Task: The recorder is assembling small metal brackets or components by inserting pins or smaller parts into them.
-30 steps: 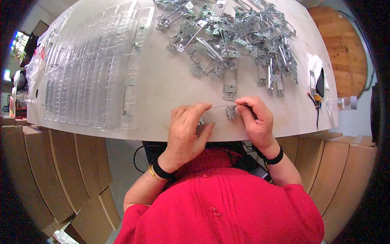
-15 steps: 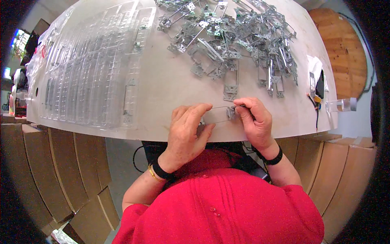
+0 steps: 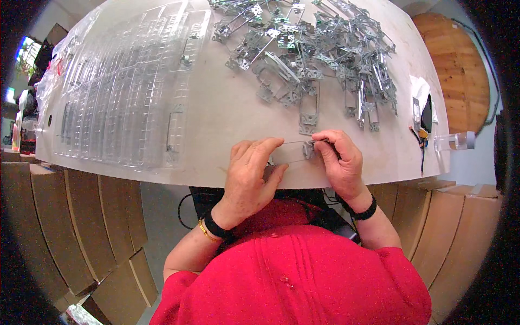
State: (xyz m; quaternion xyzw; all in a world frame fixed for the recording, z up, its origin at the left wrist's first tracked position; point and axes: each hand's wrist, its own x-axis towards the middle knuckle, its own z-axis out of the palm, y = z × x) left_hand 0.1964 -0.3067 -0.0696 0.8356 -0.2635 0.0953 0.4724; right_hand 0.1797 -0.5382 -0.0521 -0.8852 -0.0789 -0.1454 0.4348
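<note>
Between my two hands, just above the near edge of the white table, is a metal bracket (image 3: 308,150) made of two thin rods joining small end plates. My left hand (image 3: 248,176) is closed on its left end, and the fingers cover most of that plate. At the other end, my right hand (image 3: 344,162) pinches the right plate between thumb and forefinger. A similar grey bracket (image 3: 309,120) lies flat just beyond my right fingertips. Farther back spreads a tangled pile of such metal brackets (image 3: 330,54).
Clear plastic trays (image 3: 116,103) with long compartments cover the table's left side; a few hold metal pieces. At the right edge lie a clear bottle (image 3: 457,140), a small dark tool (image 3: 421,138) and a white cloth (image 3: 418,86). Cardboard boxes (image 3: 49,227) stand below the table on both sides.
</note>
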